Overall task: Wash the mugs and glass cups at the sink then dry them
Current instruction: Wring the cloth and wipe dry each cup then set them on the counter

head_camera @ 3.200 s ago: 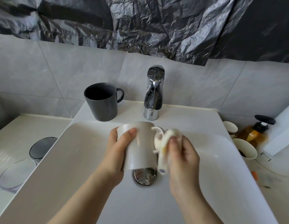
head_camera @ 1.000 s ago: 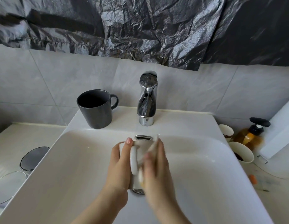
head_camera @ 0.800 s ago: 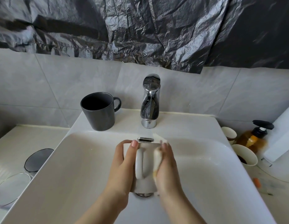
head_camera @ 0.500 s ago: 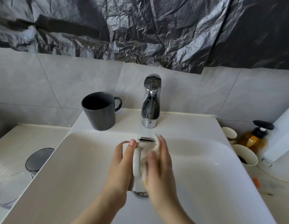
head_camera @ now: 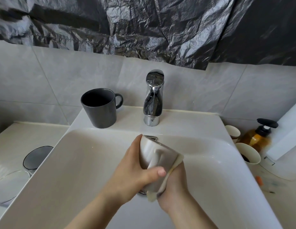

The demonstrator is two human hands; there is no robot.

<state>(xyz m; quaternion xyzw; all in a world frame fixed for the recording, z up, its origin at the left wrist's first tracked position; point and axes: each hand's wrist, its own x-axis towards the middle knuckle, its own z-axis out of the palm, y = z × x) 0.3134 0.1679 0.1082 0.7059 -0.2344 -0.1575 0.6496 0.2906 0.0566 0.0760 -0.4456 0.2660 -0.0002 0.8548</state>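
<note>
Over the white sink basin (head_camera: 81, 162) my left hand (head_camera: 135, 171) grips a white mug (head_camera: 153, 152), tilted with its base toward the tap, thumb across its side. My right hand (head_camera: 175, 184) holds a pale sponge cloth (head_camera: 162, 184) against the mug's lower right side; the mug's handle and mouth are hidden. A dark grey mug (head_camera: 101, 108) stands upright on the sink ledge, left of the chrome tap (head_camera: 153, 98). Two glass cups, one smoky (head_camera: 36, 157) and one clear (head_camera: 10, 185), stand on the counter at left.
At right stand two paper cups (head_camera: 249, 156) (head_camera: 233, 133), an amber pump bottle (head_camera: 258, 136) and a white object (head_camera: 286, 138) against the wall. The drain is mostly hidden under my hands. No water runs from the tap.
The mug has tipped from upright with its handle toward me to tilted with its base up. My right hand moved from the mug's side to underneath, wrapping the cloth around it.
</note>
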